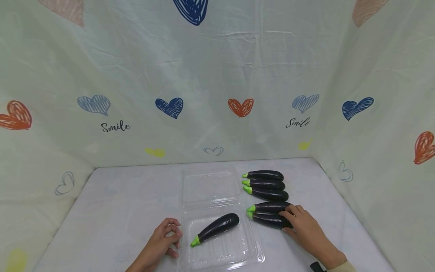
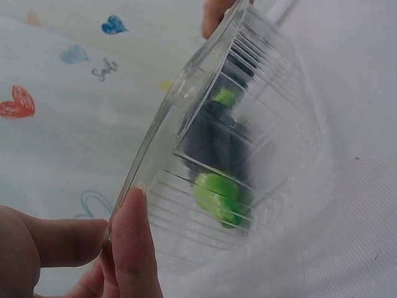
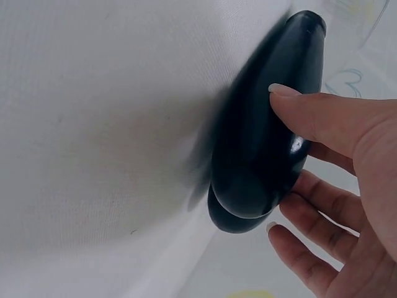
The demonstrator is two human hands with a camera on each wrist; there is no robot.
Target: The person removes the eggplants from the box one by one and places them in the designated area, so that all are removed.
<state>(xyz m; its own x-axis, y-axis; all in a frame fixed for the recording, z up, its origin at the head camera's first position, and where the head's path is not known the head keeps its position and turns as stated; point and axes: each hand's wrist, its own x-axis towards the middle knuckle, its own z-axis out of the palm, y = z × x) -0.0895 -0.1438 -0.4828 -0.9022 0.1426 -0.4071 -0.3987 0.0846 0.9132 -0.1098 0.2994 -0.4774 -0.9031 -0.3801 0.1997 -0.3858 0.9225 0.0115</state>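
Note:
My left hand pinches the left rim of a clear plastic clamshell box, thumb on one side and fingers on the other in the left wrist view. Inside the box's base lies one dark eggplant with a bright green stem end, slanting up to the right. To the right of the box, my right hand grips the rounded end of the nearest eggplant; the right wrist view shows its thumb across the dark skin and fingers around the far side. A second eggplant lies right alongside it.
Three more eggplants lie in a row farther back, green ends to the left. The box's lid lies open behind its base. A white cloth covers the table, and a heart-printed curtain rises behind and at both sides.

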